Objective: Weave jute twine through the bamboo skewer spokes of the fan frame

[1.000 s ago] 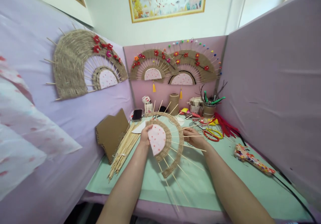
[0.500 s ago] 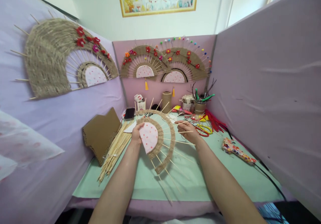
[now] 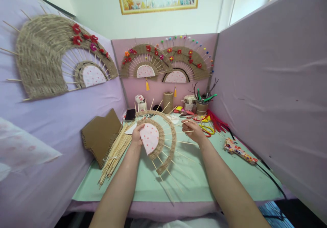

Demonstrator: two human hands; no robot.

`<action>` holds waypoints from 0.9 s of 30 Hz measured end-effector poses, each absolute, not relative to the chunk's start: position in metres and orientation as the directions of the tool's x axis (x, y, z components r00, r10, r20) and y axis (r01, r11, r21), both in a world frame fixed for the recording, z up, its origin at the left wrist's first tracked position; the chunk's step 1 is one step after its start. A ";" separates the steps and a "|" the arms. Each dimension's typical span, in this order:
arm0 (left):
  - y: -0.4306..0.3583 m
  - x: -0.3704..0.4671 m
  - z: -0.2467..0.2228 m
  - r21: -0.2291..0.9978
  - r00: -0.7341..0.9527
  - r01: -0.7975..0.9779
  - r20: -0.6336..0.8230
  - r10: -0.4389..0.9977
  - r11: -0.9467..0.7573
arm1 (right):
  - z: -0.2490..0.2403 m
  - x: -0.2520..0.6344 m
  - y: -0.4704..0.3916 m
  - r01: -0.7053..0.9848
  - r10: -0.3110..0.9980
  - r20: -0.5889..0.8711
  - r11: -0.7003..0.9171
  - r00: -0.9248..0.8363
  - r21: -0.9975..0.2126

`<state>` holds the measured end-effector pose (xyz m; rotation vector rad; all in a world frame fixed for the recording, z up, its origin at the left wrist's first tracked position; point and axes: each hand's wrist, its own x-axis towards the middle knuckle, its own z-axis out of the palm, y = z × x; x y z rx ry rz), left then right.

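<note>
A half-round woven fan frame (image 3: 161, 140) is held tilted above the table, with twine bands on thin sticks and a white half-disc with pink spots (image 3: 149, 136) at its centre. My left hand (image 3: 137, 135) grips it at the half-disc's upper left edge, thumb on the front. The bare stick ends (image 3: 182, 141) point outward to the right and down. Among the upper right ones is my right hand (image 3: 192, 131), its fingers pinched together. Whether twine or a stick is between those fingertips cannot be made out.
A bundle of sticks (image 3: 116, 153) and brown cardboard (image 3: 100, 136) lie at the left. Behind stand a twine spool (image 3: 168, 102) and a can with green-handled pliers (image 3: 201, 108). At the right are yellow-handled scissors (image 3: 208, 130) and a patterned glue gun (image 3: 238, 151) with a black cord.
My right hand has shifted slightly outward to the right, away from the outer twine band. The left hand keeps its hold on the fan frame. The whole view has moved a little.
</note>
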<state>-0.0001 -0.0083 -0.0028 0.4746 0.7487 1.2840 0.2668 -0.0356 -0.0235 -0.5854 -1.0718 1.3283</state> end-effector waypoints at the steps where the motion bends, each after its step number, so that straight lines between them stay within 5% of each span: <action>1: -0.008 0.000 -0.002 0.693 0.103 -0.681 -0.232 0.967 0.238 | -0.024 0.268 -0.035 -0.483 0.954 0.286 0.209 -0.090 -0.850; 7: -0.007 -0.002 -0.002 0.693 0.101 -0.676 -0.247 0.964 0.249 | -0.023 0.277 -0.031 -0.515 0.952 0.306 0.251 -0.025 -0.820; 17: -0.003 -0.005 -0.004 0.692 0.076 -0.684 -0.248 0.966 0.232 | -0.022 0.277 -0.029 -0.309 0.886 0.379 0.452 0.268 -0.837; 27: -0.004 -0.003 0.000 0.638 0.006 -0.752 -0.244 0.970 0.165 | -0.026 0.273 -0.029 -0.396 0.960 0.268 0.276 0.075 -0.876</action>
